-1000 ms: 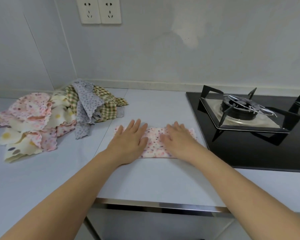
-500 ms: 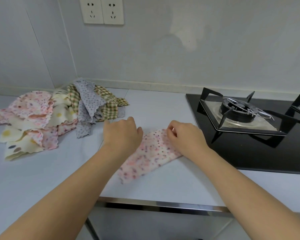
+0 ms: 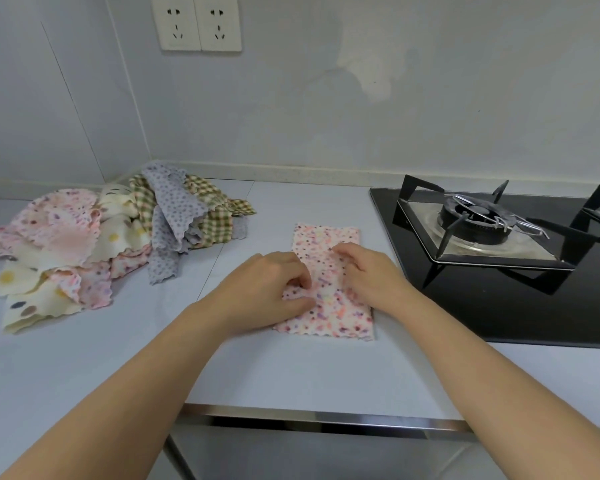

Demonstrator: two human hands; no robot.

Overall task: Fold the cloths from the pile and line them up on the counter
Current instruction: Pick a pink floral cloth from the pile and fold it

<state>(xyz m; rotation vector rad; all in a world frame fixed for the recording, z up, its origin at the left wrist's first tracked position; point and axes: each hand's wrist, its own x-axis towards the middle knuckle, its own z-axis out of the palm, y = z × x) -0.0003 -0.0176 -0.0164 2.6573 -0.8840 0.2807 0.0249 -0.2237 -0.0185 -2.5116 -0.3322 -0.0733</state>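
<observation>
Pink cloth [image 3: 328, 292] turned lengthwise, flat again

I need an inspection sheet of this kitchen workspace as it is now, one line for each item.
Surface: pale counter, flat, metal front edge.
Job's things: pink dotted cloth lies flat beside the stove; pile unfolded at the left.
Clutter: nothing seen.
Hands: left hand and right hand grip the cloth, fingers curled.
Cables: nothing seen.
Surroundings: wall with two sockets; no flame seen on the stove.
</observation>
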